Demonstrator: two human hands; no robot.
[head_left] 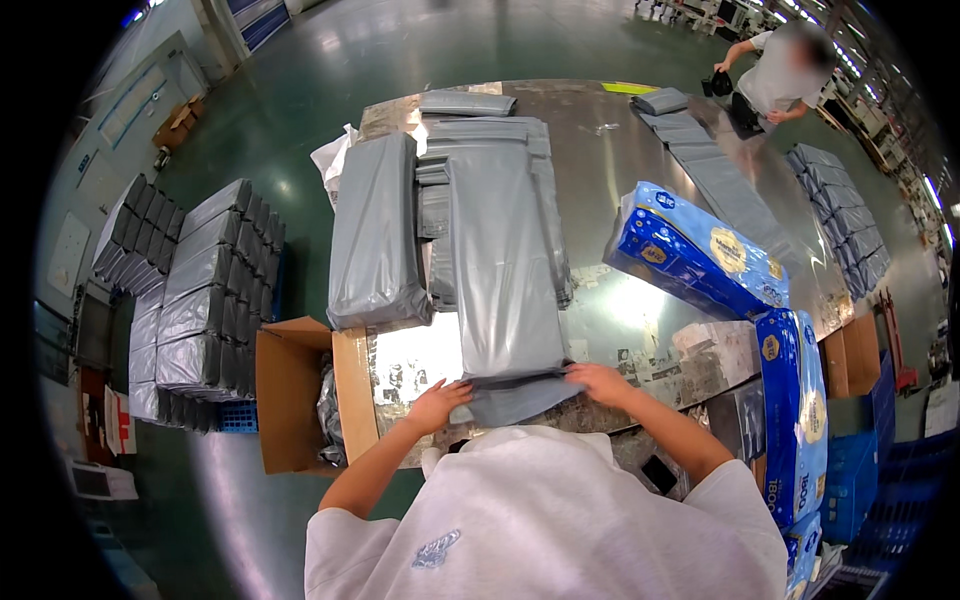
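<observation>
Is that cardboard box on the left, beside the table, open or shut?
Open: the box's top gapes, and crumpled plastic shows inside.

From head height, one wide fisheye view is looking steeply down over the nearby hands and counter, its rim taking in the floor beyond.

The scene is fairly brightly lit, with strip lights caught as small white streaks near the right edge. A strong patch of glare is thrown back by the metal tabletop, and softer reflections are spread over the green floor. A pale sheen is picked up by the gray plastic-wrapped package. Straight edges are bowed by the fisheye lens, the corners are lost in black, and a standing person's head is heavily blurred.
</observation>
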